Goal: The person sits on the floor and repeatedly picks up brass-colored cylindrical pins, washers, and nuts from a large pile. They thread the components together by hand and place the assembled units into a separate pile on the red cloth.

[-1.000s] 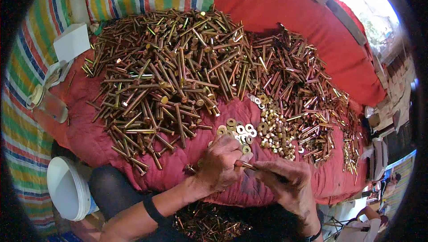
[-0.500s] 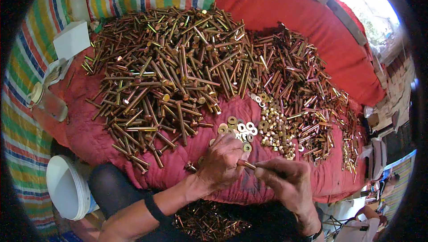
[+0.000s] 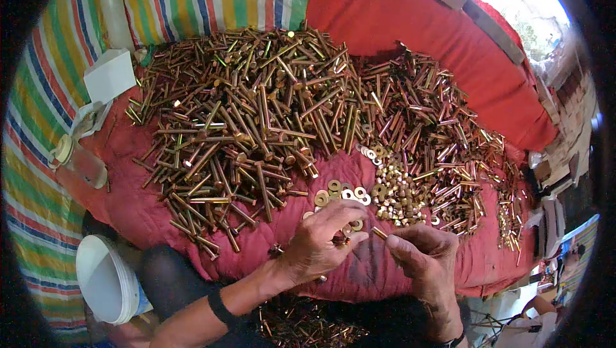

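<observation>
Right hand (image 3: pixel 427 255) pinching bolt (image 3: pixel 380 233), long axis pointing far-left, left hand (image 3: pixel 324 239) curled around washers (image 3: pixel 350 226), white box (image 3: pixel 110 74) far left

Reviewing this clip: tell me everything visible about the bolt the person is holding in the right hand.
The bolt is a slim, brass-coloured metal rod, shiny, pinched between the thumb and fingers of the right hand. Only a short end shows, sticking out leftward and slightly up toward the left hand, whose fingertips close around small washers just beside it; whether they touch the bolt cannot be told. Its head and the rest of its length are hidden in the grip. It hangs above the red cloth, near the loose washers.
</observation>
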Demonstrator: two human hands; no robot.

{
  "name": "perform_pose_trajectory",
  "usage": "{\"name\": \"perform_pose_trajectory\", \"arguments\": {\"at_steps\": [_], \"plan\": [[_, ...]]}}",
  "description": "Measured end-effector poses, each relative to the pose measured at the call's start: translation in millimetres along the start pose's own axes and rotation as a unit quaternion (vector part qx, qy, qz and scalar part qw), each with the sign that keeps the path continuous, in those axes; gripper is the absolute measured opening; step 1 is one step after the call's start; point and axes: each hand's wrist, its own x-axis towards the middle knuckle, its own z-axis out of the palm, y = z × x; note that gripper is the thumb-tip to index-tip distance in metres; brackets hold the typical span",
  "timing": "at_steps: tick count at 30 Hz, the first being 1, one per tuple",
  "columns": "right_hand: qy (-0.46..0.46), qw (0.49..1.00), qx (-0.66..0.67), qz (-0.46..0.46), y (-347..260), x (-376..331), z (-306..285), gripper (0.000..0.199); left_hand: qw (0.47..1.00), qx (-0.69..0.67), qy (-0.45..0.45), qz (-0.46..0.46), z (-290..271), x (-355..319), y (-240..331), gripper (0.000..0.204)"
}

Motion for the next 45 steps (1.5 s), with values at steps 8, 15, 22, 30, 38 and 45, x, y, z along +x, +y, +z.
{"name": "perform_pose_trajectory", "arguments": {"at_steps": [8,15,22,30,38,45], "plan": [[0.05,0.998,0.026,0.005,3,6,-6,0.017,0.97,-0.144,-0.057,-0.189,-9,12,12,0.06],[0.019,1.0,0.002,-0.015,-16,-12,-3,0.017,0.979,-0.13,-0.061,-0.144,4,15,-5,0.064],[-0.062,0.966,-0.104,-0.23,5,-2,17,0.024,0.991,-0.067,-0.024,-0.109,4,16,-5,0.055],[-0.034,0.911,-0.215,-0.349,23,9,13,0.027,0.999,-0.039,-0.026,-0.029,8,11,-8,0.043],[-0.087,0.824,-0.356,-0.432,21,11,0,0.049,0.999,-0.034,-0.038,-0.008,10,9,-12,0.033],[-0.163,0.688,-0.47,-0.528,-5,20,-16,0.056,0.998,-0.013,-0.068,0.004,12,8,-11,0.028]]}}
